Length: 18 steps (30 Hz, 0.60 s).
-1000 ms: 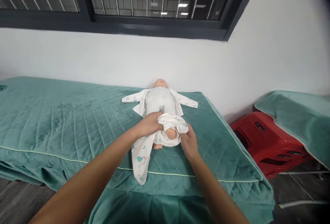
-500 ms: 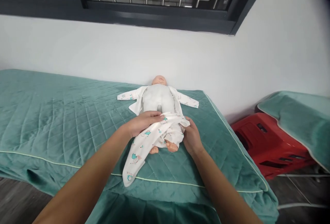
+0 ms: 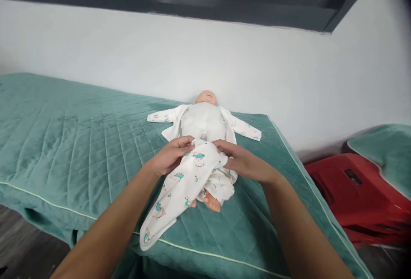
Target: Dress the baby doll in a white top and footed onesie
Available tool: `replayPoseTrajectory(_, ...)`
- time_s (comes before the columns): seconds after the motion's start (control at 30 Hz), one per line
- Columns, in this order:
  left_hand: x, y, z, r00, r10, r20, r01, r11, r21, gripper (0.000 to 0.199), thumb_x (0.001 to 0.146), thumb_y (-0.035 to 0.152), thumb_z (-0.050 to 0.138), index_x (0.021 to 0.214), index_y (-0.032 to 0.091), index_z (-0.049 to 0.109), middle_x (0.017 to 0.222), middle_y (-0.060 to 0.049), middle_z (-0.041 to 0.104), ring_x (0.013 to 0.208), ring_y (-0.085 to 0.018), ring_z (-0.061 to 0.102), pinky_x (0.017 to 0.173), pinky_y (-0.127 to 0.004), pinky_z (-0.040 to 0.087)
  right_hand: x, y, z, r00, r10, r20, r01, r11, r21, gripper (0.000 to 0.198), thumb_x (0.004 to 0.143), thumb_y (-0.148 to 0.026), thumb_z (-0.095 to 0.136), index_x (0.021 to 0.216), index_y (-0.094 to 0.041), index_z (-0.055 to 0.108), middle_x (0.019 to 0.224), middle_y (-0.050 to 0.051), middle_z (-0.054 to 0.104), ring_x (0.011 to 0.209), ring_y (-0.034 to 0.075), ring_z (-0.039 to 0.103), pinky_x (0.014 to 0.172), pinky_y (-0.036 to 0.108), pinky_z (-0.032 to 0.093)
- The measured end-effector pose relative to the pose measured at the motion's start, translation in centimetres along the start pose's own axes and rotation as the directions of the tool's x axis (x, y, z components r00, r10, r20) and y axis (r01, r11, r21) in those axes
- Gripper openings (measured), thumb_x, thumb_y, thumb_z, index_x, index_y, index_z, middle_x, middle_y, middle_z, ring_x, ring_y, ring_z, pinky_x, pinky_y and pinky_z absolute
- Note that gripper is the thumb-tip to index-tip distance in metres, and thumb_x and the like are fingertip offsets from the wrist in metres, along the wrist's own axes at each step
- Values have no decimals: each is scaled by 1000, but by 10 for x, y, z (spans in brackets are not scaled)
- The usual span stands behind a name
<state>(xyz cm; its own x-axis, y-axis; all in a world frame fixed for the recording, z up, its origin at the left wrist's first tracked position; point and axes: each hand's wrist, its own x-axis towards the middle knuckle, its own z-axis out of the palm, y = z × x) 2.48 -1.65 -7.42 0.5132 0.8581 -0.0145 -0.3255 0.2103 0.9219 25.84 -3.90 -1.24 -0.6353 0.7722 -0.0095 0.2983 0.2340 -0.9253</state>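
Note:
A baby doll [image 3: 204, 120] lies on its back, its head toward the wall and its bare feet toward me. It wears an open white jacket [image 3: 245, 129] with small prints, sleeves spread to both sides. Over its legs are printed white baby trousers [image 3: 189, 175]; one leg of them hangs loose to the lower left, while the doll's feet show at the other leg's side. My left hand [image 3: 173, 154] pinches the waistband's left edge. On the right edge, my right hand [image 3: 240, 159] is closed around the fabric, some fingertips hidden beneath it.
A green quilted bedspread [image 3: 80, 154] covers the bed under the doll. Behind it rises a white wall [image 3: 154, 56] with a dark-framed window [image 3: 205, 2]. A red plastic chair [image 3: 362, 189] with green cloth [image 3: 385, 154] over it stands at the right.
My right hand has moved up and inward, from beside the doll's leg to the waistband. The trousers are pulled flatter and the view has shifted closer.

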Motion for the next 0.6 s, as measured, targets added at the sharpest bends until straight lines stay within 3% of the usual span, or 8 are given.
replayPoseTrajectory(0.1, 3, -12, -3, 993, 47, -106, -59, 992, -115, 25, 73, 33, 78, 87, 16, 69, 71, 2, 63, 59, -9, 57, 57, -18, 44, 21, -4, -8, 988, 54, 146, -49, 998, -39, 46, 75, -36, 74, 117, -20, 62, 111, 3, 65, 98, 21, 59, 81, 30, 47)
replayPoseTrajectory(0.17, 5, -16, -5, 988, 50, -145, -70, 988, -138, 25, 71, 33, 79, 87, 15, 69, 71, 2, 64, 58, -8, 57, 56, -18, 44, 34, -5, -10, 980, 87, 178, -81, 996, -42, 41, 68, -31, 79, 105, -19, 64, 99, 1, 65, 89, 18, 58, 74, 26, 46)
replayPoseTrajectory(0.37, 6, -19, -12, 984, 1, -181, -35, 983, -181, 28, 75, 37, 77, 93, 16, 72, 72, 0, 66, 58, -9, 58, 57, -18, 45, 53, 16, 13, 993, 118, 5, -114, 944, 309, 16, 73, -23, 68, 86, -18, 60, 75, -3, 57, 67, 12, 50, 60, 23, 38)
replayPoseTrajectory(0.47, 1, -21, -20, 997, -6, -73, -8, 982, -187, 38, 68, 44, 80, 91, 14, 73, 71, -2, 68, 58, -11, 60, 56, -20, 46, 53, 28, 27, 990, 140, -29, -107, 860, 500, 16, 73, -23, 68, 81, -19, 55, 67, -5, 51, 59, 9, 46, 54, 21, 33)
replayPoseTrajectory(0.6, -7, -23, -32, 974, -71, 215, 96, 989, -110, 48, 43, 34, 93, 80, 10, 74, 68, -6, 70, 59, -17, 63, 56, -23, 48, 50, 35, 31, 992, 123, 8, -100, 763, 638, 23, 68, -21, 72, 80, -20, 53, 63, -6, 51, 52, 9, 43, 50, 21, 30)
